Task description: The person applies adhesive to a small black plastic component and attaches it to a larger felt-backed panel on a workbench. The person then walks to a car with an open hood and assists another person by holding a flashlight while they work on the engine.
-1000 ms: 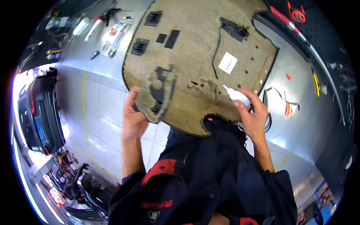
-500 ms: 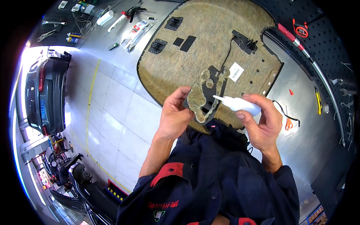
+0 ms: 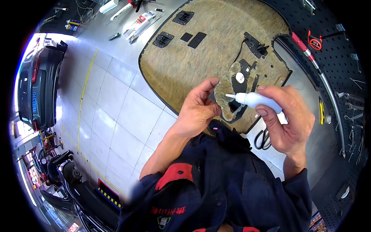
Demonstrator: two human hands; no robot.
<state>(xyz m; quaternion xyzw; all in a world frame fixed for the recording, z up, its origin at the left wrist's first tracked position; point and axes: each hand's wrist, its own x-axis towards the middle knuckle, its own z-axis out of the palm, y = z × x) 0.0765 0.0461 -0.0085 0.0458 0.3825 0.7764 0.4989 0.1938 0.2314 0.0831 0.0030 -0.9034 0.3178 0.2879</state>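
My left hand [image 3: 199, 108] grips a dark plastic piece [image 3: 247, 88] with ragged, fuzzy brownish felt [image 3: 226, 90] stuck round it and a white round patch on it, lifted over a large felt-lined panel [image 3: 177, 73]. In my right hand [image 3: 288, 116] is a white squeeze bottle [image 3: 256, 100], lying almost level, its thin nozzle pointing left with the tip at or just above the felt on the piece; whether it touches I cannot tell. Black fittings [image 3: 182, 17] and flat black pads [image 3: 197, 40] sit on the big panel.
A metal bench [image 3: 127, 50] carries a caulking gun [image 3: 119, 15], packaged items and a small green tool. Right are a pegboard [image 3: 340, 54] with tools, a long bar [image 3: 331, 94] and scissors-like black handles [image 3: 262, 139]. Left are a tiled floor [image 3: 104, 116], a dark car [image 3: 40, 85] and car parts.
Both hands have moved rightward, with the piece and the bottle. The bottle's nozzle has come over the felt on the piece. The view has shifted slightly.
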